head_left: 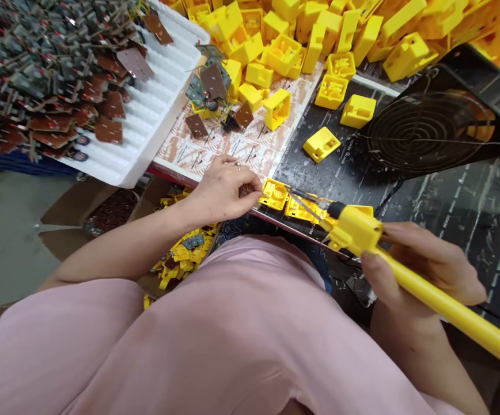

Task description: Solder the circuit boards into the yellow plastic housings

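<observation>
My left hand [228, 190] is closed at the table's front edge, its thumb and fingertips at the left side of a small open yellow plastic housing [275, 195]. My right hand [423, 271] grips a yellow soldering iron [358, 230] with a long yellow handle. The iron's thin metal tip and a second slim rod point left, reaching over the row of housings toward the one by my left hand. Another yellow housing [297, 208] stands beside it in that row, partly covered by the iron. Whether the tip touches anything, I cannot tell.
A white foam tray [163, 75] heaped with brown circuit boards is at upper left. Yellow housings [282, 53] pile up along the back. A black fan [427, 127] stands at right. Below the table edge, a box holds yellow parts [185, 259]. Wired boards [213, 80] lie near the tray.
</observation>
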The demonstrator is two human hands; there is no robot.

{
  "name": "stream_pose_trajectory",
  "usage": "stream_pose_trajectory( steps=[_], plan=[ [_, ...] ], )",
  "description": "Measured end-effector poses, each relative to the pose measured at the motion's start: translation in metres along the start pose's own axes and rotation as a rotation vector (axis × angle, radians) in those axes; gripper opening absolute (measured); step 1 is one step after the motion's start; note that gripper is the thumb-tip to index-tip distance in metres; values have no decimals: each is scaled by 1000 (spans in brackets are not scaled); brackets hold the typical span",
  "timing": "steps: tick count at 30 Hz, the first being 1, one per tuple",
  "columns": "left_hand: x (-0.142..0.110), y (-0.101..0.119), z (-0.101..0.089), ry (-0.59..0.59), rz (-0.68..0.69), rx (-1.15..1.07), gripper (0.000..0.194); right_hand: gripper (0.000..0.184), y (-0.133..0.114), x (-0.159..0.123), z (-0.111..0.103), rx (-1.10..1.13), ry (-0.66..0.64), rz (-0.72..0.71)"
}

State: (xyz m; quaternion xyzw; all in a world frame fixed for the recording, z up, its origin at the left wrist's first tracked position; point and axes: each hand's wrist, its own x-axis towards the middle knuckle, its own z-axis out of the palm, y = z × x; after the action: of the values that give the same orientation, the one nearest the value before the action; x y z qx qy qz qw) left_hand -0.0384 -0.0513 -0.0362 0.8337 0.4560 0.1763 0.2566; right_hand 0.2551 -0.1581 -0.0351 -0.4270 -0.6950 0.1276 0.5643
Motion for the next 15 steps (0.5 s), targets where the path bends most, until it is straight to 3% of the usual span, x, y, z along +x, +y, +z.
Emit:
stream_pose_trajectory(
  steps=[2,4,9,12,15],
  plan=[
    [1,2,0,-5,15,42,28,62,-5,3,-1,-39,-154,-61],
    [1,3,0,-14,31,89,29,52,-8,8,0,-88,-246,-121],
    [4,3,0,-35,83,171,31,26,-12,16,5,-144,-321,-203],
    [5,4,0,-29,110,209,30,26,-12,17,7,-174,-391,-196],
    [6,4,0,-24,152,259,28,29,-13,21,9,-188,-379,-287]
  ],
)
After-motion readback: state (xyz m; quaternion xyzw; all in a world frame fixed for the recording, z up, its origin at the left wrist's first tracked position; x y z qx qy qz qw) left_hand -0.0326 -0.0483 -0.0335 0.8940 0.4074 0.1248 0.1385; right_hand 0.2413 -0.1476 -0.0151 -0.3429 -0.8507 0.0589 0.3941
